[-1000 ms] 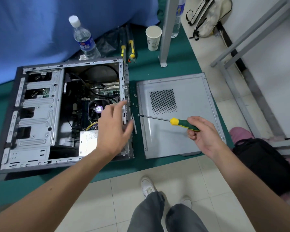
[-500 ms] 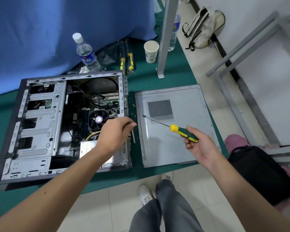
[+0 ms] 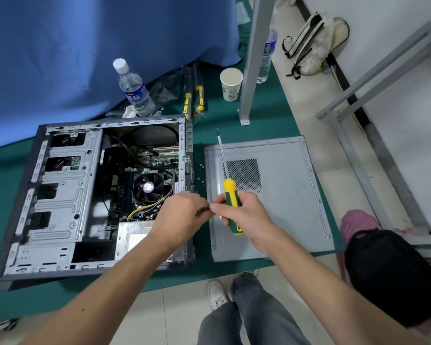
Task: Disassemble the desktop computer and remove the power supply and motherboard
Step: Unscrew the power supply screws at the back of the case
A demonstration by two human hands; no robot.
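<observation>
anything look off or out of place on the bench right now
Nothing looks damaged or spilled. The side panel lies flat beside the open computer case, loose screws sit in the gap between them, and the water bottle and paper cup stand upright.

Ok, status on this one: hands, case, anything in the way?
Right hand grips screwdriver. Left hand pinches something small. Computer case open, motherboard inside. Nothing in the way.

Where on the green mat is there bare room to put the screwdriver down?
Bare mat lies between the paper cup, the metal post and the side panel. The panel's own top is bare right of its vent. The strip between computer case and panel is narrow, dotted with screws. Behind the case, bottle and spare screwdrivers crowd it.
</observation>
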